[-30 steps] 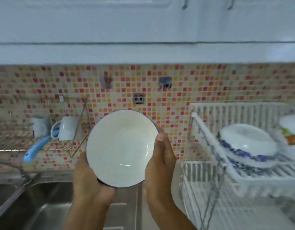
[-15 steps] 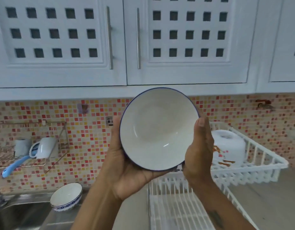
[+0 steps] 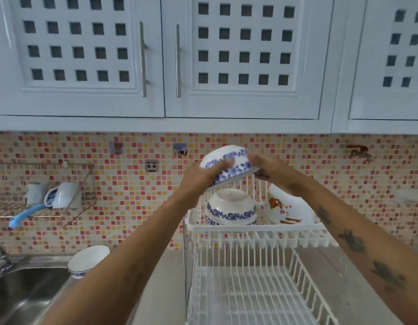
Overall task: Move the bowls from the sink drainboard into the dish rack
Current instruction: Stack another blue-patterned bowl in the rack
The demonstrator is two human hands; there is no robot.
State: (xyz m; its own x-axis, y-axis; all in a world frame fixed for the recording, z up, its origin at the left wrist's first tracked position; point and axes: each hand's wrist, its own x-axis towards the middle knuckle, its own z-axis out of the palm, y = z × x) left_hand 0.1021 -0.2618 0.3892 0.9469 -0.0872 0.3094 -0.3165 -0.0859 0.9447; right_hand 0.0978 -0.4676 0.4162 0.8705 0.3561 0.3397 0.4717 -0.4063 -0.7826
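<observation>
Kitchen w/ tiled wall, both hands (image 3: 238, 168) gripping upturned bowl (image 3: 229, 164) above dish rack (image 3: 257, 228) top tier

Both bare forearms reach forward and upward, converging. The left hand (image 3: 204, 174) curls its fingers up against one side of a held bowl (image 3: 226, 164); the right hand (image 3: 265, 167) grips the opposite side, fingers spread over it.

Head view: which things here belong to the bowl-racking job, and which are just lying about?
Job:
held bowl, gripped by left hand and right hand
racked bowl, upside down on the top tier
drainboard bowl
rack

Lying about:
mugs on wall shelf
blue handle
sink
cabinets
</observation>
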